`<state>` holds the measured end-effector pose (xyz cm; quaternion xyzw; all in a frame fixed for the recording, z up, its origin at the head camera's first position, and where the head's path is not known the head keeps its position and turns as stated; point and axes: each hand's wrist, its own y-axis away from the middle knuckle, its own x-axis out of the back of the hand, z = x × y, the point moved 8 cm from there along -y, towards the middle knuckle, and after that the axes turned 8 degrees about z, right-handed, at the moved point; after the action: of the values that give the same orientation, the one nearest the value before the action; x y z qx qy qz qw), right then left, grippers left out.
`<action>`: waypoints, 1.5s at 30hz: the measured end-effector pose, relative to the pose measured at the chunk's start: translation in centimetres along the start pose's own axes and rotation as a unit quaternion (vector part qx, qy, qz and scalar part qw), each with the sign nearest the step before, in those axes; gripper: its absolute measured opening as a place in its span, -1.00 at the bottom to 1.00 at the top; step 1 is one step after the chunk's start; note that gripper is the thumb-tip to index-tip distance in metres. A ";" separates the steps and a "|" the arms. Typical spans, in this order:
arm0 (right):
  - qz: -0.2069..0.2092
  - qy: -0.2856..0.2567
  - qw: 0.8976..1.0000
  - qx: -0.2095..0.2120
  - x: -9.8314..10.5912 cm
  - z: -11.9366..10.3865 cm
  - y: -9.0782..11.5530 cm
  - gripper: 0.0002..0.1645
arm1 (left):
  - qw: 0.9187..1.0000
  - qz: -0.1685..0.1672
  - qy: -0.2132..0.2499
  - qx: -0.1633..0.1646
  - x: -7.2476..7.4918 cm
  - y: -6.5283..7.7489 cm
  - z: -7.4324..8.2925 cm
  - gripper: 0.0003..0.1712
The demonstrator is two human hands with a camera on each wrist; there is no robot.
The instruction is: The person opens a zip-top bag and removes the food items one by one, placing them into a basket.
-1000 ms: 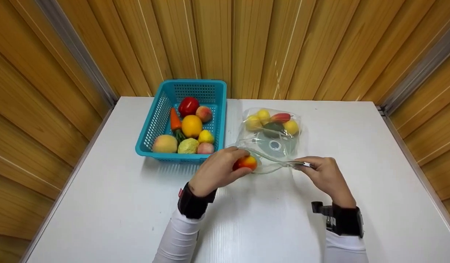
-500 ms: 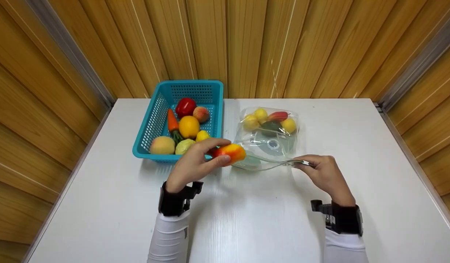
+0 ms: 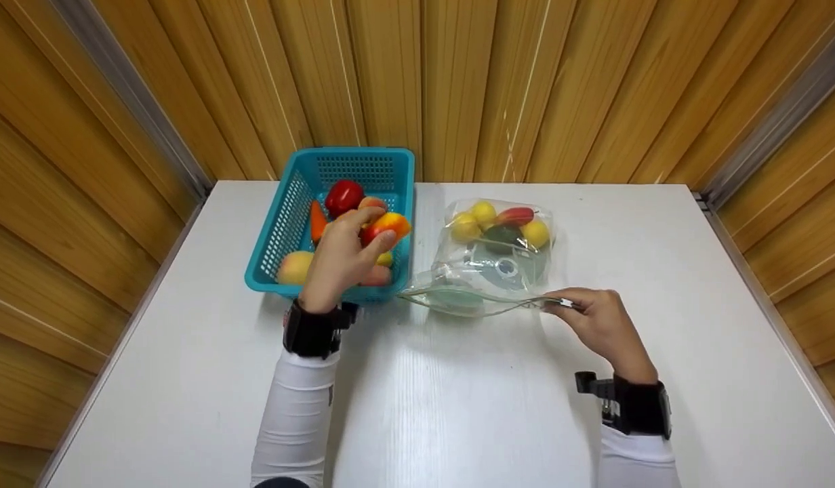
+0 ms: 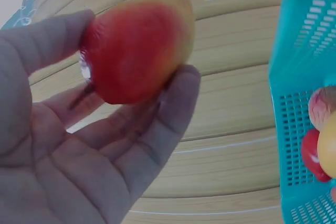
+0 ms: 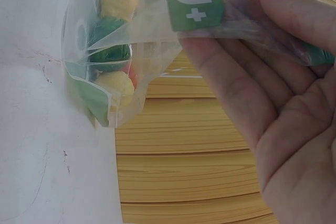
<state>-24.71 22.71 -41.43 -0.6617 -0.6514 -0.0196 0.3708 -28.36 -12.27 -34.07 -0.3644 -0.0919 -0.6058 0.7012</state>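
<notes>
My left hand (image 3: 337, 257) is over the right part of the turquoise basket (image 3: 411, 196) and pinches a red-and-yellow mango (image 3: 394, 228) between thumb and fingers. In the left wrist view the mango (image 4: 136, 51) shows a short brown stem pointing towards the palm. My right hand (image 3: 602, 329) pinches the right end of the mouth of a clear plastic bag (image 3: 451, 299), whose mouth gapes slightly. Inside the bag, at its far end, lie several yellow fruits (image 3: 465, 227), a red fruit (image 3: 516, 216) and a dark green one (image 3: 503, 236).
In the basket are a red bell pepper (image 3: 344, 197), a carrot (image 3: 318, 221), a large peach (image 3: 295, 268) and other fruits partly hidden by my left hand. A wood-panelled wall (image 3: 458, 95) stands behind the white table (image 3: 472, 407).
My left hand has carried the mango away from the bag mouth, leftwards and then forward over the basket. My right hand has stayed at the bag's edge.
</notes>
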 end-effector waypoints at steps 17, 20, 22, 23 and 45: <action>-0.003 -0.010 1.000 -0.006 0.1 0.0 -0.1 -0.82 | 0.977 -0.111 -0.143 0.112 -2.9 -6.4 -3.2 -0.86; -0.003 -0.005 1.000 -0.010 0.2 0.2 -0.1 -0.84 | 0.970 -0.134 -0.166 0.118 -4.1 -6.9 -4.0 -0.93; -0.005 -0.006 1.000 -0.013 0.2 0.3 0.0 -0.85 | 0.964 -0.152 -0.178 0.128 -5.0 -7.2 -4.7 -0.94; -0.006 -0.006 1.000 -0.013 0.2 0.3 0.0 -0.85 | 0.960 -0.160 -0.185 0.134 -5.4 -7.3 -5.2 -0.93; -0.004 -0.013 1.000 0.003 0.2 -0.1 -0.1 -0.81 | 0.931 -0.241 -0.161 0.221 -6.2 -6.3 -7.9 -0.50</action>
<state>-24.68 22.77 -41.24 -0.6583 -0.6591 -0.0105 0.3636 -38.13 -12.34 -40.82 -0.2598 -0.4199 -0.6547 0.5723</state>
